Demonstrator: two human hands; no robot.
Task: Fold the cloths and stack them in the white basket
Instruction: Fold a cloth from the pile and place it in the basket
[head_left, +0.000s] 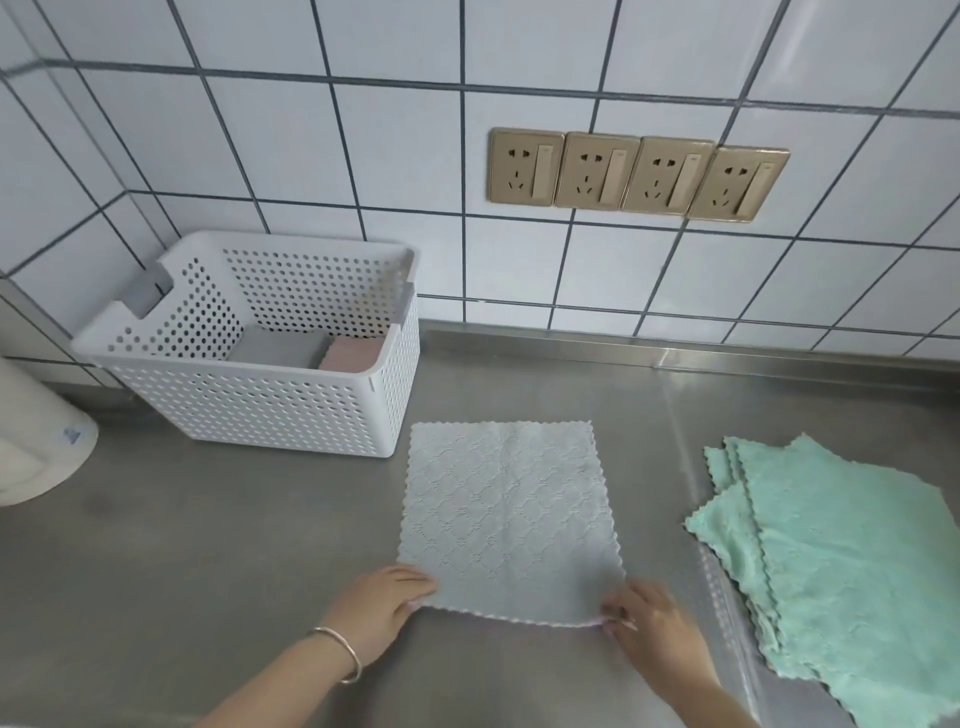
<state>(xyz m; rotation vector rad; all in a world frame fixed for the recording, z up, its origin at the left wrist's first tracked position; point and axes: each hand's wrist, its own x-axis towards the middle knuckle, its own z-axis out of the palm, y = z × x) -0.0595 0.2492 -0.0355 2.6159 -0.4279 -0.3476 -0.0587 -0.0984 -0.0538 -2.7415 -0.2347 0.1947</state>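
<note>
Steel counter (208, 571) under tiled wall; white basket (270, 405) at back left, already holding a folded grey cloth (278, 347) and a pink one (350, 353). Stack of green cloths (841, 561) lies unfolded at right. Grey cloth (506, 519) spread flat at centre. Left hand (382, 603) and right hand (644, 618) each pinch a near corner. Step: starting first fold. Next, probably: lift near edge, carry to far edge, align corners.

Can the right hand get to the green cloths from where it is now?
Probably yes: the right hand pinches the grey cloth, and bare counter lies between it and the green cloths.
</note>
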